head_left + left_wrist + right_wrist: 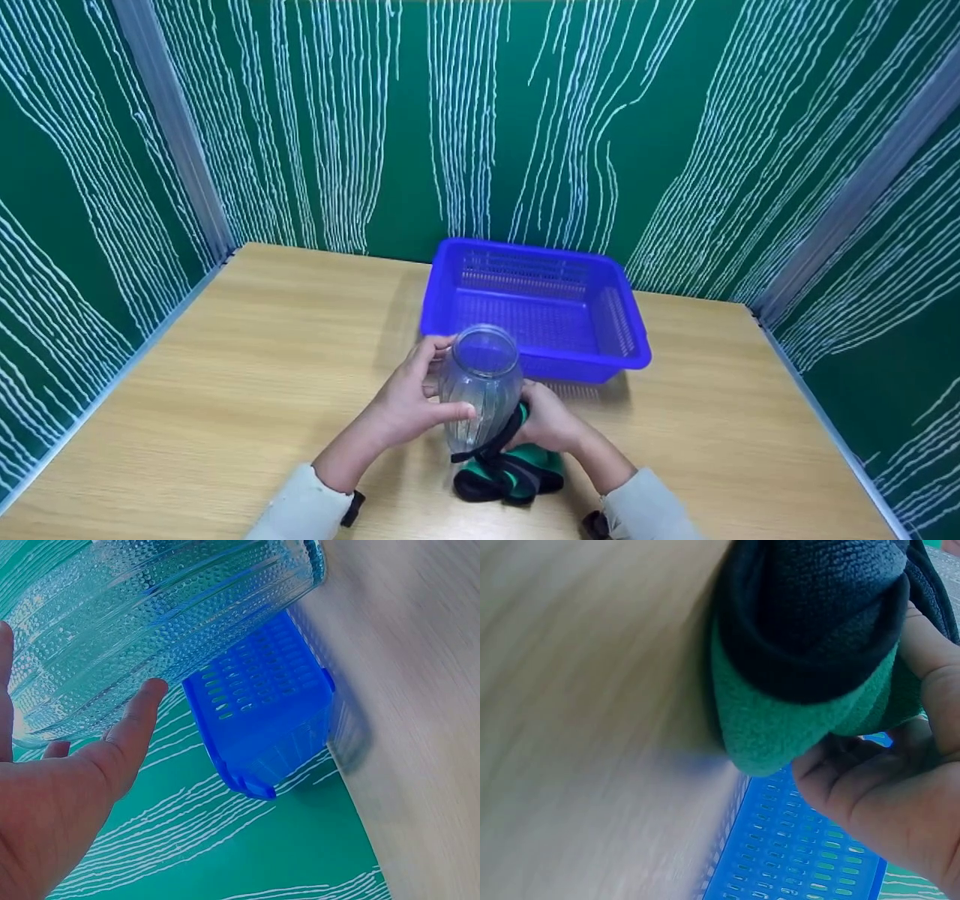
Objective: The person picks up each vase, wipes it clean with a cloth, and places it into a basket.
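Observation:
A clear ribbed glass jar (480,405) with a dimpled surface stands out in front of me, its round mouth tilted up. My left hand (412,397) grips the jar's left side, thumb across the front and fingers behind. In the left wrist view the jar (150,630) lies slantwise above the left hand (67,795). My right hand (551,420) pinches a green and black cloth (517,472) against the jar's lower right. The right wrist view shows the folded fuzzy cloth (780,727) between thumb and fingers of the right hand (900,795); part of it hangs towards the table.
Behind the jar a blue plastic basket (525,315) with slotted sides sits on the wooden table (262,360). Green panels with wavy white lines (405,135) enclose the table at the back and both sides, joined by grey posts (180,127).

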The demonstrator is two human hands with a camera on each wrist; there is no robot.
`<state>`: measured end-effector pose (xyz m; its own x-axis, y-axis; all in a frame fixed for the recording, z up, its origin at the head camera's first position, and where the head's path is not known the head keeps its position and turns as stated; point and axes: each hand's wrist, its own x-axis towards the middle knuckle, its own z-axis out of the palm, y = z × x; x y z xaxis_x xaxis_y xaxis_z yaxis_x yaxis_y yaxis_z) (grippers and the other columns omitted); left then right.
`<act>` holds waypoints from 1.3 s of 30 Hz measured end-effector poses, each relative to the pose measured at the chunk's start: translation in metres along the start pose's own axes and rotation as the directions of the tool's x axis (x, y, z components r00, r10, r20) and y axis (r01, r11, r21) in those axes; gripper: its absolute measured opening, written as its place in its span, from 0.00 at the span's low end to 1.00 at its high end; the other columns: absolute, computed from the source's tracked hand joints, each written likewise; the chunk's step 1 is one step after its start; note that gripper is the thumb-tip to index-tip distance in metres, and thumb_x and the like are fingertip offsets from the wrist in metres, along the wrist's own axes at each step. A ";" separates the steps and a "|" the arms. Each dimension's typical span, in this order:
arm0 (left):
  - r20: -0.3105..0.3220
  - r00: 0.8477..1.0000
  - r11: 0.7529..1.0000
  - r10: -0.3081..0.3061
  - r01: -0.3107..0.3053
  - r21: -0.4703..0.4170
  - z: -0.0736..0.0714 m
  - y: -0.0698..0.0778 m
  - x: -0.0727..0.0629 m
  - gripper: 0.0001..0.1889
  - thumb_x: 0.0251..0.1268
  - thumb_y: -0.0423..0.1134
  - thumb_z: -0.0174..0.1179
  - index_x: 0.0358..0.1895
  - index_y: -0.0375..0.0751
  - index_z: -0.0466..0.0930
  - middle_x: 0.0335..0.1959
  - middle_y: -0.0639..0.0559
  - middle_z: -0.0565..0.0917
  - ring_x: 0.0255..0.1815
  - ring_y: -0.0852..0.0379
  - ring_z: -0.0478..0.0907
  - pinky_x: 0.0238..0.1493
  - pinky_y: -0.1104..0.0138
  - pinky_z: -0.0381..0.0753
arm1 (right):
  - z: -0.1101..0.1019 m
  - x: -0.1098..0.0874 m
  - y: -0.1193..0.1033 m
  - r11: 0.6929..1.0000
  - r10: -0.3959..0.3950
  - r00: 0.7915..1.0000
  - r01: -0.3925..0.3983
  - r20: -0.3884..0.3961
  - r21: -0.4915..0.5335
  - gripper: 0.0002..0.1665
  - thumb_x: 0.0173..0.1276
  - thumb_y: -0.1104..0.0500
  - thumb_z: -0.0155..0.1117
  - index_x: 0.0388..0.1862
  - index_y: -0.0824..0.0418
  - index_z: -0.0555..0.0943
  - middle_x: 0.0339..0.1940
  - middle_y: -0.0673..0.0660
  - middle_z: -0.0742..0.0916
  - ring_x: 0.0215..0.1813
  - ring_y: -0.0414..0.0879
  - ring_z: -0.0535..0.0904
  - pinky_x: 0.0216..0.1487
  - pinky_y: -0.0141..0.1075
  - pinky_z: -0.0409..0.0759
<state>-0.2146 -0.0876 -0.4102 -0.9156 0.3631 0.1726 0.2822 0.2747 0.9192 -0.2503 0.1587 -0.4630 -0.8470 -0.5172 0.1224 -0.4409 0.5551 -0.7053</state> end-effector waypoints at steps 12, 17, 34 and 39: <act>-0.001 1.000 1.000 -0.012 0.012 0.007 0.000 0.002 -0.001 0.44 0.47 0.52 0.74 0.67 0.58 0.58 0.67 0.44 0.67 0.65 0.41 0.71 0.61 0.51 0.76 | 0.001 -0.003 0.002 0.999 0.038 0.999 -0.038 -0.008 -0.005 0.37 0.31 0.58 0.85 0.47 0.59 0.83 0.50 0.58 0.85 0.58 0.55 0.77 0.65 0.55 0.70; -0.012 1.000 1.000 0.003 -0.003 -0.001 0.000 0.000 -0.001 0.43 0.48 0.51 0.74 0.67 0.57 0.60 0.67 0.43 0.68 0.65 0.42 0.71 0.61 0.50 0.76 | -0.001 -0.005 0.000 1.000 0.018 1.000 -0.018 -0.019 -0.008 0.36 0.30 0.58 0.85 0.46 0.58 0.84 0.48 0.55 0.85 0.57 0.53 0.77 0.64 0.53 0.71; -0.117 0.993 0.991 0.009 0.007 0.134 0.002 0.009 -0.004 0.44 0.46 0.52 0.74 0.70 0.57 0.63 0.57 0.49 0.62 0.59 0.50 0.69 0.57 0.55 0.78 | -0.021 -0.011 -0.022 0.985 0.059 0.997 -0.050 -0.050 0.167 0.51 0.35 0.59 0.84 0.64 0.62 0.74 0.59 0.60 0.80 0.64 0.57 0.73 0.67 0.56 0.68; -0.106 0.994 0.988 -0.002 0.019 0.156 0.000 0.008 -0.002 0.44 0.46 0.53 0.74 0.70 0.64 0.63 0.55 0.52 0.66 0.55 0.52 0.72 0.53 0.58 0.79 | -0.027 -0.012 -0.029 0.976 0.057 0.993 -0.034 -0.103 0.215 0.51 0.33 0.60 0.84 0.63 0.61 0.75 0.57 0.58 0.81 0.59 0.51 0.75 0.64 0.46 0.72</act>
<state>-0.2102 -0.0865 -0.4034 -0.9415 0.2659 0.2070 0.3060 0.4175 0.8556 -0.2354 0.1662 -0.4253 -0.8970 -0.4148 0.1528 -0.3376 0.4198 -0.8425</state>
